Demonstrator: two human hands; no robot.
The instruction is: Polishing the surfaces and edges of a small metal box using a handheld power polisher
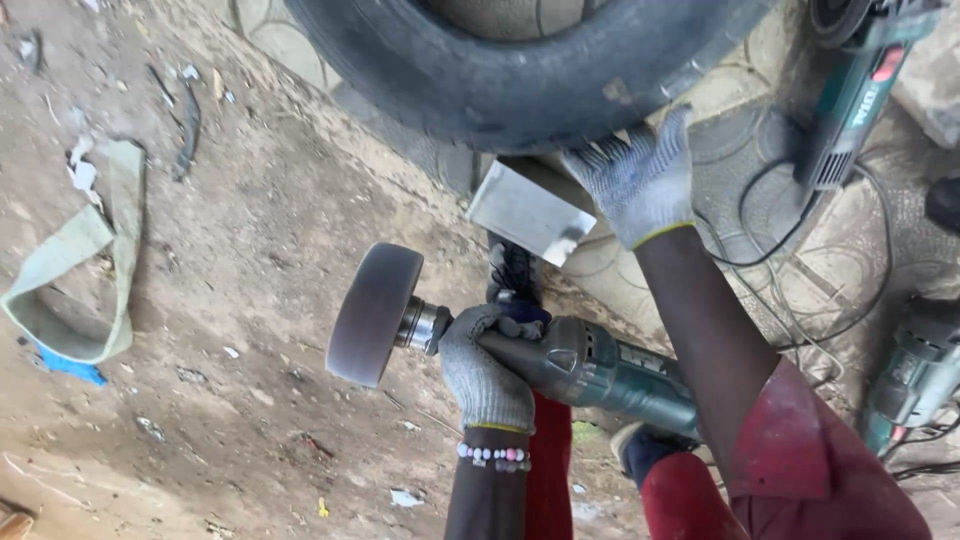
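My left hand, in a grey knit glove with a bead bracelet at the wrist, grips the neck of a green power polisher. Its thick grey buffing wheel points left over the dirt. My right hand, in a white-and-blue knit glove, reaches forward and holds the far end of a shiny flat metal piece, which lies just below a black tyre. The wheel is apart from the metal piece, lower and to its left.
A large black tyre spans the top. A second green power tool lies at top right and a third at the right, with black cables looping between them. A pale green cloth strap lies on the dirt at left.
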